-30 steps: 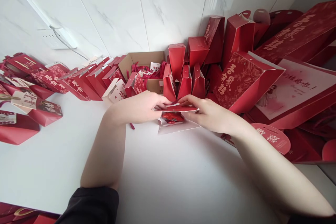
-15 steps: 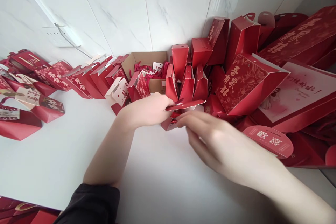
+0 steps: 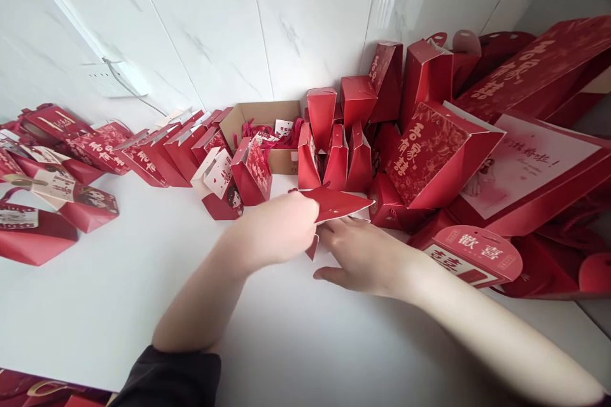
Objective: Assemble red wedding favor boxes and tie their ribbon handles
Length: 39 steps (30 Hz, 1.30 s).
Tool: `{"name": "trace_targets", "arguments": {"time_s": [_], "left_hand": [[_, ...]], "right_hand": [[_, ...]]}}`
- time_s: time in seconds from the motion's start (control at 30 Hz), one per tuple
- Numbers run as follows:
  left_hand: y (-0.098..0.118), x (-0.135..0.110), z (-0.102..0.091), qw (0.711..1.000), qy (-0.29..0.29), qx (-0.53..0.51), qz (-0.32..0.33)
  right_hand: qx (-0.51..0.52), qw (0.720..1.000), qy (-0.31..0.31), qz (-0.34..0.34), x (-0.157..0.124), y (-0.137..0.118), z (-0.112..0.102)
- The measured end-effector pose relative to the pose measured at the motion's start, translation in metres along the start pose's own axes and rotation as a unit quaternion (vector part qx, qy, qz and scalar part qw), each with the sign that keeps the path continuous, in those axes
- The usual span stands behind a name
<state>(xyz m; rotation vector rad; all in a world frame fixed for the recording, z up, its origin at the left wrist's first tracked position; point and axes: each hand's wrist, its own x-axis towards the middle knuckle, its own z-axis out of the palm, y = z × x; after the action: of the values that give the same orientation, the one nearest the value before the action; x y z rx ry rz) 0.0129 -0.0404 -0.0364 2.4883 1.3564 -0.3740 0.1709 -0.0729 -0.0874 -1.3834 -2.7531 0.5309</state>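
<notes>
Gripping a red paper box (image 3: 341, 205) with left hand (image 3: 284, 226), at far middle of the table (image 3: 286, 337); with right hand (image 3: 370, 257) partly hidden beneath, cannot tell whether holding. Probably light, stiff, easily creased; better to take by side edges.

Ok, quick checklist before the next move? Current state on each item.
1. Left hand has the red box: ok, it is closed at the box's left end.
2. Right hand at the box: ok, fingers under the edge of its red panel, thumb spread away.
3. Box shut: not ok, a small flap sticks out below the panel.
4. Contents seated: cannot tell, panel and hands hide the inside.
5. Gap to the small red boxes behind: cannot tell from this angle.
6. Cardboard box behind: ok, open-topped, with tags inside.
</notes>
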Motion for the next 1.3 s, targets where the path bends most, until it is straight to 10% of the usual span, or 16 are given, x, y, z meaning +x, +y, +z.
{"name": "trace_targets", "arguments": {"time_s": [0.2, 0.93, 1.3], "left_hand": [[0.014, 0.001, 0.015, 0.995, 0.01, 0.037, 0.089], [-0.018, 0.008, -0.018, 0.991, 0.01, -0.127, 0.028], [-0.017, 0.009, -0.016, 0.99, -0.018, -0.126, 0.062]], "right_hand": [[0.034, 0.994, -0.093, 0.038, 0.004, -0.001, 0.01], [-0.011, 0.993, 0.112, -0.021, -0.036, 0.017, -0.016], [0.047, 0.999, -0.004, 0.015, -0.024, 0.003, -0.017]]}}
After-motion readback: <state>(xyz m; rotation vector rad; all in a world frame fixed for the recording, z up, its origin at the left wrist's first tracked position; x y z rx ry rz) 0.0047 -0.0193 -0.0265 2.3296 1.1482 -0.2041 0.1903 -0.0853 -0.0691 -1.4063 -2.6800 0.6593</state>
